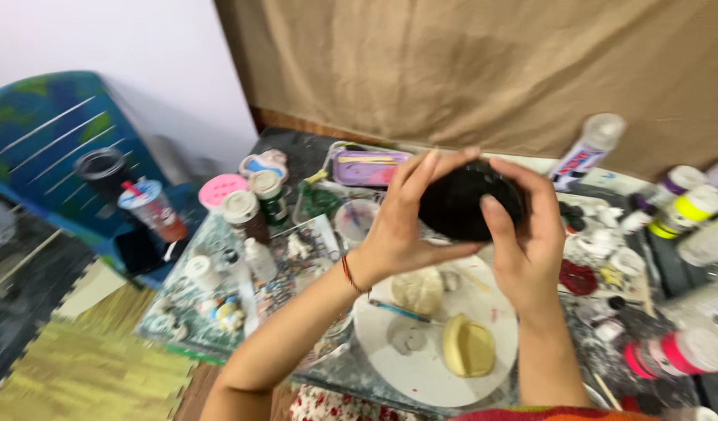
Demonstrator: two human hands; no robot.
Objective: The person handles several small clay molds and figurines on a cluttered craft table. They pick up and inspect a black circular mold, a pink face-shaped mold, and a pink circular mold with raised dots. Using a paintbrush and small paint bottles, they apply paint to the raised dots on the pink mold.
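I see both hands raised over the table (312, 156), clasping one black round object (462, 204) between them. My left hand (398, 226) sits at its 9 o'clock with fingers (421, 173) curled over the top and thumb beneath; my right hand (527, 249) sits at its 3 o'clock, fingers wrapped around the far side and thumb pressed on the front. One red thread bracelet (348, 273) circles the left wrist. Directly below, at 6 o'clock, lies one round white board (421, 366) carrying two clay lumps: a pale ball (416, 290) and a yellowish piece (468, 347). One thin blue-handled tool (402, 312) lies between them. Toward 9 o'clock stands one cup with a red straw (150, 209); toward 3 o'clock I count one yellow-banded jar (690, 210).
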